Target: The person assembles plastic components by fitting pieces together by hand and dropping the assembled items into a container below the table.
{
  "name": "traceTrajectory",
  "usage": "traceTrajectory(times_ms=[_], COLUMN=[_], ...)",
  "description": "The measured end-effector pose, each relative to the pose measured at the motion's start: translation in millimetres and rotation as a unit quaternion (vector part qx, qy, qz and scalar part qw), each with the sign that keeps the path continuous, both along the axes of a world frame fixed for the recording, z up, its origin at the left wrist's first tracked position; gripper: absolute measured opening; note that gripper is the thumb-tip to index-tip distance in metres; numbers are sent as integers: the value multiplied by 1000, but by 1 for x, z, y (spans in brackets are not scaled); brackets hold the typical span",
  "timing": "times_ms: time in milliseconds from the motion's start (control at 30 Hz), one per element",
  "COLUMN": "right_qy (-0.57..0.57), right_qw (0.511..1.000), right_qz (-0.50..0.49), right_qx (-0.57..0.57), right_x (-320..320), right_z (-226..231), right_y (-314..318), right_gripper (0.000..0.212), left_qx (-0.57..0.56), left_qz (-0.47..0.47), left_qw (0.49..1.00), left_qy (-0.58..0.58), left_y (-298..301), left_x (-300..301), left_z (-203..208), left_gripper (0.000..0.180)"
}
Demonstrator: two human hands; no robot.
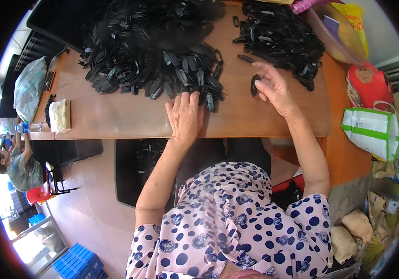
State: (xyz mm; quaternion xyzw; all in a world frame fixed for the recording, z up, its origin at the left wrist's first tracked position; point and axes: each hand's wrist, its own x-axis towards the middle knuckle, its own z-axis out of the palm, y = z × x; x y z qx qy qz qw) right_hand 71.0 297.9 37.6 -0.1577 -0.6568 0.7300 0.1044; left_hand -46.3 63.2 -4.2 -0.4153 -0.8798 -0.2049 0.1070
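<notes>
My right hand [273, 88] pinches a small black oblong plastic piece [254, 86] between thumb and fingers, above the wooden table. My left hand [184, 114] is at the near edge of a large heap of similar black pieces [134, 51], its fingers bent down and close together. The fingertips are partly hidden there, so what they grip, if anything, does not show. Just right of them lies one dark piece with a greyish face [209, 103]. Beyond my right hand is a smaller heap of black pieces [278, 37], with a single piece [245, 58] lying at its near side.
A tissue pack [60, 116], a bottle [29, 127] and a plastic bag [29, 88] are at the table's left. A translucent tub [336, 35] stands far right; red [373, 83] and white-green bags [371, 130] lie at the right. Another person [23, 162] sits at left.
</notes>
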Motion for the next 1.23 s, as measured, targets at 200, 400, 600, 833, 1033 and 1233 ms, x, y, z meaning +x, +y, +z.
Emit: traceTrajectory(times_ms=[200, 400, 600, 833, 1033, 1233], right_qy=[-18, -70, -8, -79, -26, -36], right_qw=[995, 933, 899, 995, 965, 958], right_qz=[-6, 27, 36, 52, 107, 143], right_qx=[96, 351, 436, -24, -239, -244], right_x=[24, 32, 28, 25, 21, 20], right_z=[-32, -26, -32, -7, 0, 2], right_y=[-2, -19, -27, -60, -92, -96], right_gripper=[16, 12, 18, 17, 16, 14], left_qx=[61, 192, 154, 277, 316, 231], left_qz=[-27, 14, -21, -19, -66, -144], left_qw=[996, 937, 933, 667, 667, 895], left_qy=[-56, -291, -325, -691, -671, -352], left_y=[-5, -22, -35, -43, -40, -42], left_x=[-1, 4, 20, 25, 46, 46], left_z=[-7, 6, 13, 14, 18, 22], left_gripper=[28, 20, 18, 24, 25, 24])
